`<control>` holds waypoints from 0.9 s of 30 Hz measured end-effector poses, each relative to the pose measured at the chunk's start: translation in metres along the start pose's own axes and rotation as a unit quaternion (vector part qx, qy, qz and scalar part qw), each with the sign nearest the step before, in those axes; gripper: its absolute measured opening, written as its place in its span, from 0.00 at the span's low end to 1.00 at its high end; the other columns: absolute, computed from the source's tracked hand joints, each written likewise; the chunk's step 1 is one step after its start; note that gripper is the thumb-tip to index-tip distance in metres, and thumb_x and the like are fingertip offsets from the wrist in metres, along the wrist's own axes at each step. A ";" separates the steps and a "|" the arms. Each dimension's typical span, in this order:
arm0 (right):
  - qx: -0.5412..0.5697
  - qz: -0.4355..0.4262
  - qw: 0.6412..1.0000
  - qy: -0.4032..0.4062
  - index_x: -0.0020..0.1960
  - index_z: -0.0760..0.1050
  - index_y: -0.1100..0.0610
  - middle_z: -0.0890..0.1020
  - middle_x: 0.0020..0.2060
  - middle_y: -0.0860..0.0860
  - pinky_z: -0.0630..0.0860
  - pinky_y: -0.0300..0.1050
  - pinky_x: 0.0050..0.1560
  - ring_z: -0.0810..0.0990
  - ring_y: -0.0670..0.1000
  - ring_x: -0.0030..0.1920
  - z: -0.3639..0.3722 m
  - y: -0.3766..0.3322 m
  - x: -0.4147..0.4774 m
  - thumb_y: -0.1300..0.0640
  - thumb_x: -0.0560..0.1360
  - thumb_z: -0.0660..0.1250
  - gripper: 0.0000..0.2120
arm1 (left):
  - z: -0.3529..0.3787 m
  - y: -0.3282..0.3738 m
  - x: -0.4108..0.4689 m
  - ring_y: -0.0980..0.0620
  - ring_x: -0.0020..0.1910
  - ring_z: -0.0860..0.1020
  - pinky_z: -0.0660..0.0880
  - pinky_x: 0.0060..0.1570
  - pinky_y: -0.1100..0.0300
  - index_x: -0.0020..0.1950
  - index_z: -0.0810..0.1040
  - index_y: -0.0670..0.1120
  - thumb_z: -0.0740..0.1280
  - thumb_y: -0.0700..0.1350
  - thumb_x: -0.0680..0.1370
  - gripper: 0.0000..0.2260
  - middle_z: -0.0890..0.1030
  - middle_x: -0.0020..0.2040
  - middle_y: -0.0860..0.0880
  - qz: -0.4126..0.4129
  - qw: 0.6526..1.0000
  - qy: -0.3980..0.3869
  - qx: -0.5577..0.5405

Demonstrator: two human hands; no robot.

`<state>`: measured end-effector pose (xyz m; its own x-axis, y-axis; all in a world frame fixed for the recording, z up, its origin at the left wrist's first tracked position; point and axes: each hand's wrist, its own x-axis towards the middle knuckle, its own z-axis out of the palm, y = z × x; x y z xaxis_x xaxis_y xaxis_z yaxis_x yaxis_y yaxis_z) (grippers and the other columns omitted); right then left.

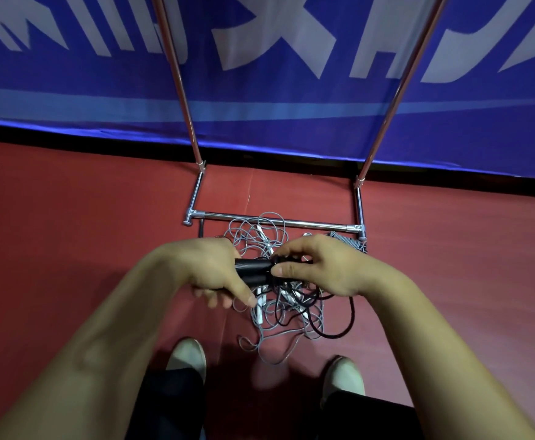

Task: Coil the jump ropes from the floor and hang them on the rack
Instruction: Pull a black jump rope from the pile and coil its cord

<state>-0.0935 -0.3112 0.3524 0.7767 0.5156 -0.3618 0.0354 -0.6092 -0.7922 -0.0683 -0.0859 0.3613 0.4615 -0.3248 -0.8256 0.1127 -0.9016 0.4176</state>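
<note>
Left grip (215, 274) curls round black handles (254, 270), long axis left-right; right grip (318, 268) pinches black rope (351, 312) at their right end.

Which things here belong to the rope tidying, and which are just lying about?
Part of the job: black handles, gripped by the left hand; black cord, pinched by the right hand; tangled grey ropes; metal rack.
Just there: blue banner; red floor; pale shoes.

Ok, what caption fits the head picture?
Left hand grips black handles, right hand pinches the black rope, above tangled grey ropes.
</note>
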 end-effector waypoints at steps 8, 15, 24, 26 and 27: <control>-0.146 0.131 0.976 -0.094 0.40 0.81 0.51 0.80 0.35 0.49 0.75 0.45 0.44 0.76 0.49 0.37 -0.004 -0.003 -0.004 0.46 0.70 0.78 0.11 | 0.016 0.009 0.012 0.54 0.20 0.70 0.68 0.28 0.64 0.40 0.79 0.46 0.78 0.49 0.69 0.11 0.77 0.25 0.52 -0.097 0.989 -0.030 0.110; -0.159 0.027 0.985 -0.056 0.40 0.79 0.50 0.78 0.31 0.45 0.72 0.43 0.38 0.74 0.44 0.33 0.003 -0.022 -0.002 0.51 0.77 0.71 0.08 | 0.027 0.029 0.011 0.53 0.23 0.73 0.75 0.35 0.61 0.31 0.77 0.46 0.77 0.53 0.71 0.16 0.75 0.21 0.54 -0.094 0.969 0.040 0.226; 0.153 -0.022 0.988 0.012 0.45 0.84 0.59 0.86 0.38 0.54 0.76 0.44 0.45 0.80 0.47 0.38 -0.007 0.001 -0.005 0.64 0.73 0.75 0.02 | 0.023 0.033 0.006 0.51 0.32 0.74 0.72 0.34 0.58 0.41 0.77 0.48 0.78 0.54 0.68 0.14 0.77 0.33 0.52 0.039 0.956 0.105 0.271; 0.191 -0.036 0.981 -0.006 0.45 0.84 0.59 0.86 0.38 0.53 0.76 0.43 0.45 0.81 0.47 0.38 -0.009 0.001 -0.007 0.67 0.73 0.74 0.04 | 0.026 0.036 0.006 0.52 0.31 0.73 0.69 0.31 0.60 0.41 0.78 0.47 0.79 0.53 0.68 0.14 0.76 0.33 0.52 0.034 0.957 0.085 0.274; 0.200 -0.041 0.979 -0.014 0.45 0.84 0.59 0.86 0.38 0.53 0.76 0.41 0.44 0.81 0.47 0.38 -0.009 -0.002 -0.007 0.68 0.73 0.74 0.05 | 0.028 0.035 0.006 0.52 0.30 0.73 0.70 0.32 0.60 0.40 0.78 0.46 0.79 0.53 0.68 0.14 0.77 0.32 0.52 0.025 0.960 0.082 0.267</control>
<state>-0.0934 -0.3189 0.3609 0.7637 0.5730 -0.2975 -0.1561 -0.2832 -0.9463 -0.0860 -0.1275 0.3607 0.5926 -0.3613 -0.7199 -0.3593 -0.9185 0.1652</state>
